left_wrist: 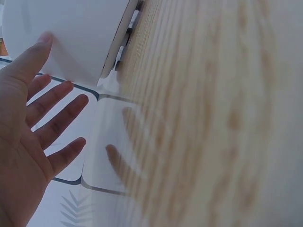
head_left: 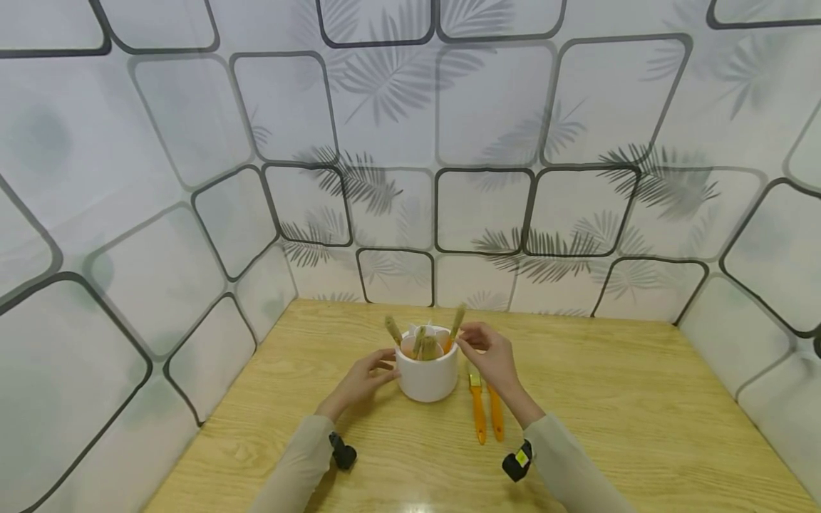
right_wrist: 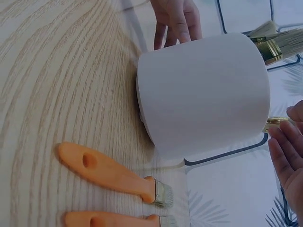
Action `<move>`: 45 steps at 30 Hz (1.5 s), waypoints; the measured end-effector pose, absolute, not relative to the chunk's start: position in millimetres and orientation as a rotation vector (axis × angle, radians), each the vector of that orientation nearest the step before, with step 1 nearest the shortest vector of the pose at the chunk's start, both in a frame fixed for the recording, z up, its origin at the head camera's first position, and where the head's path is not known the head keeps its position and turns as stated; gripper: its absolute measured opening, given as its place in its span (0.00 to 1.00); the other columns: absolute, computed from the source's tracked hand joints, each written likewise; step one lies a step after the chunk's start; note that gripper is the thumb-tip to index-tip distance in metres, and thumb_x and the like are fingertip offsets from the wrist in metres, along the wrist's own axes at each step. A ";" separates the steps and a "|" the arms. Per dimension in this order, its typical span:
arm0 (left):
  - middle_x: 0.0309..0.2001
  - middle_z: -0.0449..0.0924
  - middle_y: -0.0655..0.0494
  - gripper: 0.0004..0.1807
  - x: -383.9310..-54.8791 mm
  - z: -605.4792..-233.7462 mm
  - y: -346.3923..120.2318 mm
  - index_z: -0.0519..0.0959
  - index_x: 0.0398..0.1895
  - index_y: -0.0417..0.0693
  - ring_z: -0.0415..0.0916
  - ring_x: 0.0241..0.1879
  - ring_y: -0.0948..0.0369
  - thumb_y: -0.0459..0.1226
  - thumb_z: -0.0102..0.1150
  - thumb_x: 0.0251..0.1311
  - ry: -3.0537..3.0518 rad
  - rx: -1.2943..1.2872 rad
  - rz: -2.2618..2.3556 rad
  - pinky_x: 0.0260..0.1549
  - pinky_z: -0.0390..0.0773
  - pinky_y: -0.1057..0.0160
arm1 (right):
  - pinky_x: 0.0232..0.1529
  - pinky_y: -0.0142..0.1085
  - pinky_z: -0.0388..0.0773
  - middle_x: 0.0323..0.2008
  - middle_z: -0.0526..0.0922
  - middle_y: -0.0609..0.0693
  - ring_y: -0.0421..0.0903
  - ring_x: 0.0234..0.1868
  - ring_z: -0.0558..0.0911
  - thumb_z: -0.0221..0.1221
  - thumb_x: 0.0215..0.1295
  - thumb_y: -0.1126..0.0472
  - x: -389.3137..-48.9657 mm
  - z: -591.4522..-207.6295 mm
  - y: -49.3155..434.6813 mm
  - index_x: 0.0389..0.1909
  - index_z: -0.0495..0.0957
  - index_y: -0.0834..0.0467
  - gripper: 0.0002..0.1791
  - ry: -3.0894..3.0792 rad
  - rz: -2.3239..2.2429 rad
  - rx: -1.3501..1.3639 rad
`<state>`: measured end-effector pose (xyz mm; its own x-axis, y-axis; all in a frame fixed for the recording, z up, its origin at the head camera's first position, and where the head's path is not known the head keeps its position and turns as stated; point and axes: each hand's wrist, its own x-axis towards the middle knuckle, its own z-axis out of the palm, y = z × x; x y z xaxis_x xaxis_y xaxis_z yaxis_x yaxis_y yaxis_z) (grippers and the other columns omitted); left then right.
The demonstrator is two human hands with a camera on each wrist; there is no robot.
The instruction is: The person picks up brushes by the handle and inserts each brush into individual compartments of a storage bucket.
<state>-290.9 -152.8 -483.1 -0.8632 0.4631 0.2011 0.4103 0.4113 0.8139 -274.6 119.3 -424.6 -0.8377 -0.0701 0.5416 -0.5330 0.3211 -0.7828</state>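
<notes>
A white round holder [head_left: 427, 380] stands on the table with several paintbrushes [head_left: 427, 347] in it, bristles up. My left hand [head_left: 361, 381] is at its left side, the thumb at the wall and the other fingers spread, as the left wrist view shows. At the right of the rim, my right hand [head_left: 490, 356] pinches a paintbrush [head_left: 456, 322] between thumb and fingers; its lower part is hidden inside the holder. Two more paintbrushes with orange handles, one paintbrush [right_wrist: 113, 172] and a second paintbrush [right_wrist: 111, 219], lie beside the holder on the right.
The pale wood-grain table [head_left: 616, 399] runs back to a patterned curtain [head_left: 487, 214], which also rises on the left and right. Black cameras are strapped at both wrists, one camera [head_left: 343, 452] on the left and one camera [head_left: 517, 462] on the right.
</notes>
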 end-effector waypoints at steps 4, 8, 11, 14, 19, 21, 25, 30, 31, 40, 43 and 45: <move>0.58 0.70 0.36 0.27 -292.3 -484.4 -151.9 0.63 0.64 0.37 0.70 0.54 0.37 0.37 0.55 0.63 2.601 0.797 1.472 0.54 0.67 0.38 | 0.35 0.34 0.82 0.31 0.83 0.61 0.53 0.31 0.83 0.62 0.56 0.71 -276.1 -427.1 121.3 0.37 0.78 0.70 0.09 -2.164 1.530 0.527; 0.58 0.70 0.37 0.28 -300.6 -498.4 -152.1 0.64 0.64 0.38 0.70 0.54 0.38 0.37 0.56 0.62 2.619 0.760 1.495 0.54 0.66 0.37 | 0.34 0.31 0.82 0.31 0.83 0.61 0.50 0.30 0.83 0.63 0.56 0.70 -276.8 -429.0 123.3 0.37 0.78 0.69 0.09 -2.154 1.526 0.512; 0.58 0.71 0.40 0.28 -307.5 -509.8 -153.7 0.65 0.64 0.41 0.72 0.53 0.41 0.39 0.57 0.62 2.637 0.739 1.506 0.55 0.67 0.38 | 0.34 0.31 0.82 0.31 0.83 0.62 0.51 0.30 0.83 0.63 0.56 0.70 -276.6 -429.4 125.2 0.37 0.78 0.70 0.09 -2.151 1.527 0.504; 0.58 0.72 0.44 0.29 -311.6 -515.5 -155.8 0.65 0.64 0.45 0.74 0.52 0.45 0.43 0.58 0.61 2.646 0.738 1.500 0.55 0.69 0.42 | 0.34 0.31 0.82 0.31 0.83 0.62 0.54 0.31 0.83 0.63 0.56 0.71 -275.9 -429.2 126.9 0.37 0.78 0.70 0.09 -2.148 1.531 0.505; 0.59 0.71 0.47 0.32 -312.6 -516.3 -156.8 0.65 0.65 0.49 0.74 0.53 0.47 0.48 0.58 0.59 2.635 0.752 1.493 0.56 0.69 0.44 | 0.34 0.33 0.82 0.31 0.83 0.62 0.57 0.31 0.83 0.63 0.55 0.71 -273.7 -428.2 128.7 0.36 0.78 0.70 0.08 -2.156 1.545 0.483; 0.60 0.71 0.48 0.33 -312.7 -516.4 -156.6 0.64 0.66 0.50 0.74 0.53 0.47 0.50 0.57 0.59 2.641 0.757 1.474 0.56 0.68 0.44 | 0.35 0.33 0.82 0.31 0.83 0.62 0.57 0.32 0.83 0.62 0.56 0.71 -272.4 -427.9 129.3 0.36 0.78 0.69 0.07 -2.159 1.548 0.474; 0.61 0.69 0.48 0.34 -312.4 -516.3 -155.8 0.62 0.67 0.51 0.73 0.54 0.48 0.50 0.58 0.59 2.637 0.753 1.452 0.57 0.68 0.43 | 0.35 0.33 0.81 0.31 0.83 0.62 0.57 0.32 0.82 0.62 0.56 0.71 -270.8 -428.2 130.8 0.37 0.78 0.67 0.08 -2.162 1.552 0.461; 0.62 0.68 0.46 0.36 -311.8 -516.5 -154.5 0.61 0.68 0.50 0.73 0.54 0.49 0.49 0.59 0.58 2.615 0.739 1.451 0.58 0.64 0.41 | 0.34 0.32 0.81 0.31 0.83 0.61 0.55 0.31 0.82 0.63 0.55 0.71 -277.2 -438.8 134.3 0.38 0.78 0.66 0.09 -2.144 1.547 0.455; 0.62 0.68 0.46 0.36 -311.9 -516.6 -154.2 0.61 0.68 0.50 0.73 0.54 0.49 0.49 0.60 0.58 2.615 0.739 1.450 0.59 0.64 0.41 | 0.33 0.31 0.81 0.31 0.83 0.60 0.53 0.30 0.82 0.63 0.55 0.70 -280.3 -443.1 135.4 0.38 0.78 0.65 0.09 -2.141 1.546 0.452; 0.63 0.66 0.48 0.39 -312.6 -516.8 -150.9 0.59 0.69 0.53 0.72 0.55 0.49 0.52 0.60 0.56 2.628 0.720 1.419 0.56 0.68 0.43 | 0.34 0.26 0.80 0.31 0.83 0.54 0.37 0.29 0.81 0.64 0.57 0.63 -295.7 -466.8 145.2 0.40 0.78 0.59 0.10 -2.132 1.547 0.462; 0.64 0.65 0.48 0.40 -312.1 -515.5 -148.8 0.57 0.70 0.54 0.71 0.56 0.48 0.52 0.61 0.55 2.613 0.690 1.429 0.56 0.68 0.44 | 0.34 0.26 0.80 0.31 0.83 0.54 0.38 0.30 0.81 0.64 0.57 0.63 -294.0 -465.9 146.8 0.40 0.78 0.59 0.10 -2.137 1.557 0.462; 0.64 0.65 0.49 0.41 -312.0 -515.4 -147.4 0.56 0.70 0.55 0.70 0.57 0.48 0.51 0.62 0.55 2.614 0.671 1.426 0.56 0.69 0.45 | 0.34 0.27 0.80 0.31 0.83 0.55 0.41 0.30 0.82 0.64 0.57 0.64 -290.8 -462.3 147.1 0.40 0.78 0.59 0.10 -2.139 1.558 0.468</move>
<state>-312.0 -147.4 -515.4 -0.8996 0.4173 0.1288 0.3342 0.4678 0.8182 -290.8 147.1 -462.3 -0.8410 -0.0090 0.5410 -0.5177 0.3045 -0.7996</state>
